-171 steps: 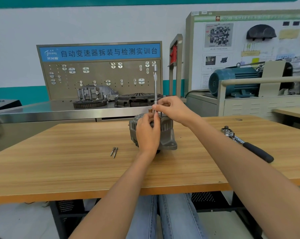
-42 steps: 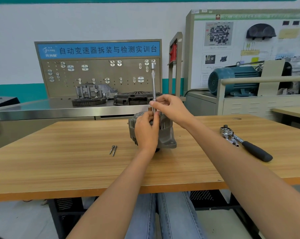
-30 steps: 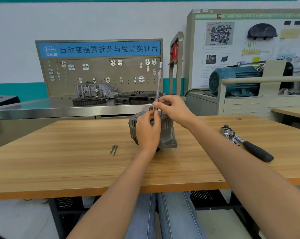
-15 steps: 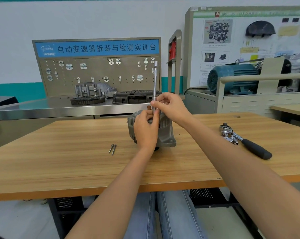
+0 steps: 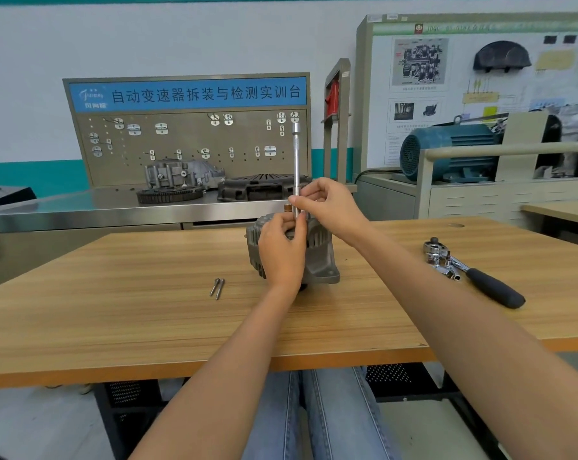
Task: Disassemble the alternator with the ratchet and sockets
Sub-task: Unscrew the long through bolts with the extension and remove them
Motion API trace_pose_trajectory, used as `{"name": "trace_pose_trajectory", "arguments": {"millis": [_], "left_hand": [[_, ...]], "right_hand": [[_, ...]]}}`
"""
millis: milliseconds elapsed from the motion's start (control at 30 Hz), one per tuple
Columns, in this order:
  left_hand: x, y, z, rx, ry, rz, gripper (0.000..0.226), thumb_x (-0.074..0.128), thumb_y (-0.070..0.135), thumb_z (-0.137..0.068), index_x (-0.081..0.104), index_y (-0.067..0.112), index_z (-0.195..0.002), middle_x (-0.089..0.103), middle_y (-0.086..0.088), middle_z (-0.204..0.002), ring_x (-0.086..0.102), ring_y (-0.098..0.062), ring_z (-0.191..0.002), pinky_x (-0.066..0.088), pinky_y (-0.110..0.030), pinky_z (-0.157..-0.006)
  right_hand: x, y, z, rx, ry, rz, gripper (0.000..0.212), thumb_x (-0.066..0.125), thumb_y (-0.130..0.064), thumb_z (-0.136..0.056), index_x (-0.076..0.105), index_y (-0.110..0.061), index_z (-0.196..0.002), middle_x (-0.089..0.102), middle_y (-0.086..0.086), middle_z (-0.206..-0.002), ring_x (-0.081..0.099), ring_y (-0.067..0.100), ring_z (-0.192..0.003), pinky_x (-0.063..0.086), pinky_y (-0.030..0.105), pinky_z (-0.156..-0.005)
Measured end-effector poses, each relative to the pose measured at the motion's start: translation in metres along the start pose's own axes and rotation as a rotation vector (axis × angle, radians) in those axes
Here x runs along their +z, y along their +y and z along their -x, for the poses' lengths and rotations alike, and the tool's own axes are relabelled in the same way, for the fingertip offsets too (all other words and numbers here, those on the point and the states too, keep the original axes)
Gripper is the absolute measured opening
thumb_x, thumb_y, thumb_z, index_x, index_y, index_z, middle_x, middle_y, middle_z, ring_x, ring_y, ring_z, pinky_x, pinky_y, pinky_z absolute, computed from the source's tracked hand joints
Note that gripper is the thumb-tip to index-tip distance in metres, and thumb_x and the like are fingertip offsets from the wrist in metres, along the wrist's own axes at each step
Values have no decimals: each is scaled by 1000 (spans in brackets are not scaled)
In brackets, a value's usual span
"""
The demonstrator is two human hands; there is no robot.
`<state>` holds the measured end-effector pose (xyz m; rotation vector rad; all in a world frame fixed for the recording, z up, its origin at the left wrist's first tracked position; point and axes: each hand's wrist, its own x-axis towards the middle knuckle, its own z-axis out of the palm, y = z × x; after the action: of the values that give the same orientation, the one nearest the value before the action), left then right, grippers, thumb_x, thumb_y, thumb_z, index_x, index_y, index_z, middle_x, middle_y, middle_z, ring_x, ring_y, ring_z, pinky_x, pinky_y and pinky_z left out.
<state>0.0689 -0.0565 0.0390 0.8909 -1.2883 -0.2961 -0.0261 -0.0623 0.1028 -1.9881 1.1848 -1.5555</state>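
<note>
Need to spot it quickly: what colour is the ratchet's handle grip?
Black, on the ratchet; head view.

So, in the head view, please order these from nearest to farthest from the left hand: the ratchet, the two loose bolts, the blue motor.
From the left hand, which rests on the alternator:
1. Two loose bolts, on the table just to its left.
2. Ratchet, on the table far to its right.
3. Blue motor, on the back bench, right.

An automotive training workshop was shown: a pegboard bench (image 5: pixel 188 144) w/ blue Chinese sign (image 5: pixel 188 94), gearbox parts (image 5: pixel 178 175), a teal motor (image 5: pixel 447 151), a diagram display board (image 5: pixel 463 78), wooden worktables (image 5: pixel 115 310).
</note>
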Motion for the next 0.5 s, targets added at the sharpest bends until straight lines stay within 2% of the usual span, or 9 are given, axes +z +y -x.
{"name": "trace_pose_trajectory", "arguments": {"millis": [100,267,400,500], "left_hand": [[0,0,0,3,-4,-2,8,61,28,-93,60,21,-90,68,-1,-92,63,-16,-91,53,-39,-83],[-2,-2,2,49,-17,-28,19,50,25,-98,66,15,-97,64,4,-91,60,-17,-94,51,-40,-84],[-3,-1,2,78,-23,-50,21,50,22,-99,68,11,-99,62,6,-88,60,-18,-93,50,-36,-82],[-6,-2,1,80,-53,-37,21,51,22,-98,68,9,-101,67,0,-92,61,-19,-94,51,-37,-83]], "right_hand": [[0,0,0,-7,10,9,10,69,-25,-85,60,-20,-87,62,-6,-81,59,3,-75,49,15,-66],[-2,-1,-1,12,-36,42,15,63,-24,-89,62,-15,-101,60,-8,-88,57,4,-86,46,15,-72],[-3,-1,-1,17,-57,52,16,60,-23,-91,60,-16,-106,58,-12,-89,55,0,-86,42,12,-67],[-2,-2,-1,17,-44,53,12,60,-24,-91,58,-19,-101,57,-13,-88,54,-1,-83,42,10,-64]]}}
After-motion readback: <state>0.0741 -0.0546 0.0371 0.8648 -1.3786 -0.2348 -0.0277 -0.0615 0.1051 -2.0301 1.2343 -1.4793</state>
